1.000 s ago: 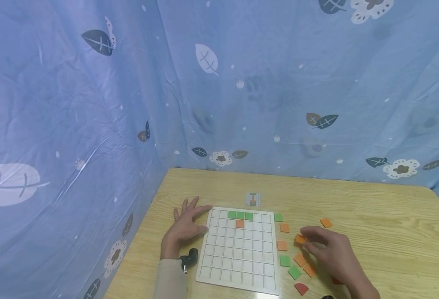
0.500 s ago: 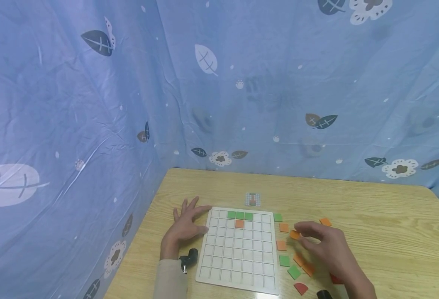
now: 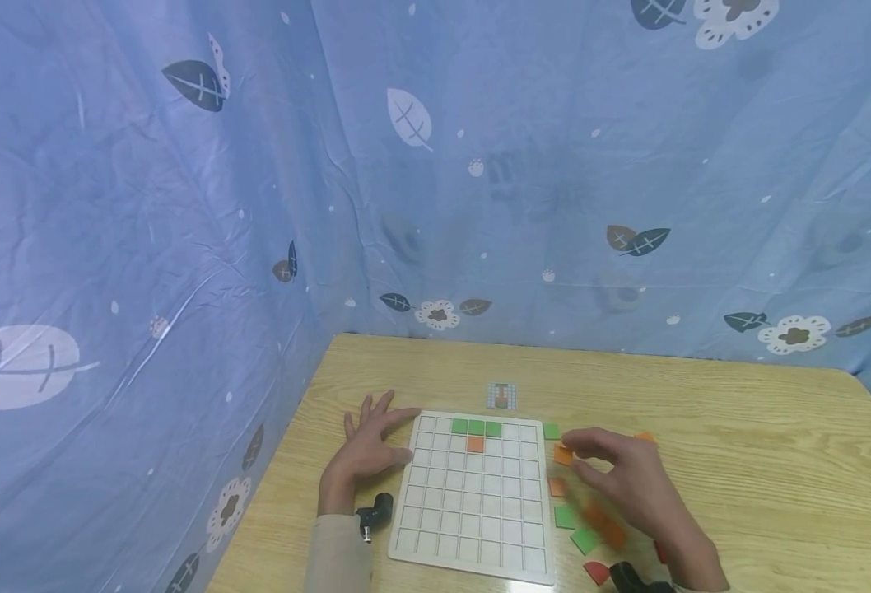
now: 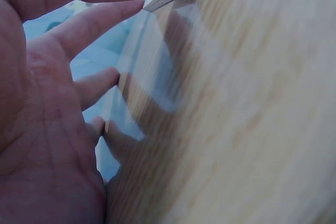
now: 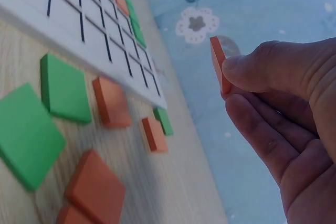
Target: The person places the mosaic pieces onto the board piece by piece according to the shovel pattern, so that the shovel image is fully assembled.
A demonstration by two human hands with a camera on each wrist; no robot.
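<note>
Right wrist view: right hand (image 5: pixel 287 124) pinches orange tile (image 5: pixel 217 66), long axis nearly upright.

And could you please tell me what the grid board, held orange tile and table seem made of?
The grid board looks like matte plastic or painted wood: even white, no glare. The orange tile may be smooth plastic or painted wood: solid color, crisp edges. The table seems glossy wood or laminate: wood grain, reflections.
</note>
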